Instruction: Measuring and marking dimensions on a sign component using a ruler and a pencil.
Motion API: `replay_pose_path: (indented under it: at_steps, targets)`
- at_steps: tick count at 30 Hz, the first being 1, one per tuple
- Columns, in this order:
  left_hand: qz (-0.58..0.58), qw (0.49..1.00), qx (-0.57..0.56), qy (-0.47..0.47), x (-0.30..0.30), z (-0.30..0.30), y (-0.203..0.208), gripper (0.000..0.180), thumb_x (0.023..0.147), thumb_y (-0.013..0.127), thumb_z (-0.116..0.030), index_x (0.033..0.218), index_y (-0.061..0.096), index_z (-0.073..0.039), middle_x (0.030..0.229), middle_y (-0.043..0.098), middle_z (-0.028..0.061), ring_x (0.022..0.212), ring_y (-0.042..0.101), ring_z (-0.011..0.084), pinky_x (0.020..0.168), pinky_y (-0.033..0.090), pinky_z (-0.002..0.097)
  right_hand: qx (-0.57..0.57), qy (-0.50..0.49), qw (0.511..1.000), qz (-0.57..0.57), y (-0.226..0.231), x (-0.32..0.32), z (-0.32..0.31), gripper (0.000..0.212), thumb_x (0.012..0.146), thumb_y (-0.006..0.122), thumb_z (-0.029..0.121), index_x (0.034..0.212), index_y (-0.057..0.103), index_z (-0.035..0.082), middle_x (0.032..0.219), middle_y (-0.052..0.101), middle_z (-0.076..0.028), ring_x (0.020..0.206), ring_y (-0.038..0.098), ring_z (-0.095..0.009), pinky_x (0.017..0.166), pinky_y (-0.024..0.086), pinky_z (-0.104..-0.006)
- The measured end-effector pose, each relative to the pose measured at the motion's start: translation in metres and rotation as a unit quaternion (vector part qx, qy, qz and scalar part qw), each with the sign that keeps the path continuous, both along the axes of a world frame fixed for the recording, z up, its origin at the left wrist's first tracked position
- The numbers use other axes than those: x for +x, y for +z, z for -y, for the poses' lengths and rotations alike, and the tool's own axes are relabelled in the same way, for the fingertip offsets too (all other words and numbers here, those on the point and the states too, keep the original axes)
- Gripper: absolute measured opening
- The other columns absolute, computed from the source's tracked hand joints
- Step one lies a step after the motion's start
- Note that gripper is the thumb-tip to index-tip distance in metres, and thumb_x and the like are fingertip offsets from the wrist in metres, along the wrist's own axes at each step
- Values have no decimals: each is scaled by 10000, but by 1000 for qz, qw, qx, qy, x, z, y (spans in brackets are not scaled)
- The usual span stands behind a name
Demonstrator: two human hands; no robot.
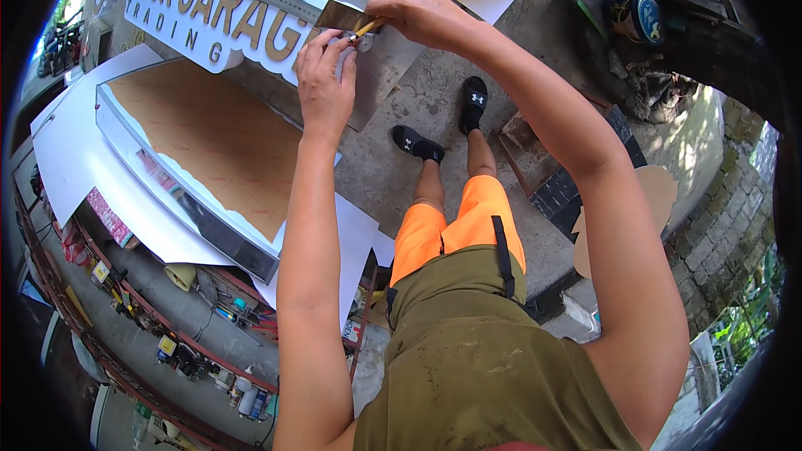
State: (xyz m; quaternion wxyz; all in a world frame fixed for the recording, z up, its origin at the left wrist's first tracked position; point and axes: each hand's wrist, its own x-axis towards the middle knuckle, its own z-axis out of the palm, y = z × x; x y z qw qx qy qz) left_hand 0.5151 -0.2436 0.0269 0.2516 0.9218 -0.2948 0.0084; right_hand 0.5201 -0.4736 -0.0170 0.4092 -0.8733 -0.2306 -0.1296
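An olive-green top (493,359), flecked with dark spots, is worn over bright orange shorts (480,209), on which a dark strap (503,252) is seen. Black slides (409,144) are worn, each marked with a white emblem (478,98).

1. I see bright daylight; the orange shorts (489,203) almost glow.
2. On the pale concrete (692,146) at right, sunlight makes spots between shadows.
3. Grey blocks (723,215) bend near the dark round rim.

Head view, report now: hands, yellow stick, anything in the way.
Left hand: fingertips at lower end of yellow stick, grip unclear. Right hand: fingers by its upper end, grip unclear. Close by: flat plate, white sign.
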Motion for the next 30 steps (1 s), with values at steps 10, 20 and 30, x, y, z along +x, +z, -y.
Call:
replay_pose_path:
  at_steps: [10, 20, 30]
  targets:
    - [-17, 1000, -9, 13, -1, 2, 2, 197, 909, 702, -89, 1105, 720, -76, 1065, 633, 121, 1071, 577, 328, 963, 449, 450, 14, -13, 1000, -25, 6, -7, 1, 118, 883, 681, 79, 1001, 681, 68, 904, 655, -103, 888, 657, -323, 758, 539, -415]
    - [-13, 1000, -2, 13, -1, 4, 4, 194, 925, 679, -88, 1113, 730, -93, 1199, 644, 84, 1131, 577, 303, 1007, 441, 424, 50, -75, 995, -43, -9, -9, 2, 117, 898, 666, 79, 1012, 690, 90, 952, 646, -90, 917, 666, -310, 764, 546, -401]
    - [-10, 1000, -8, 21, -1, 4, -1, 180, 915, 692, -94, 1085, 744, -121, 1200, 654, 61, 1124, 589, 289, 1023, 432, 417, 14, -87, 995, -37, -21, -13, 9, 238, 860, 718, 40, 1079, 710, 132, 1029, 632, -71, 957, 655, -297, 792, 545, -408]
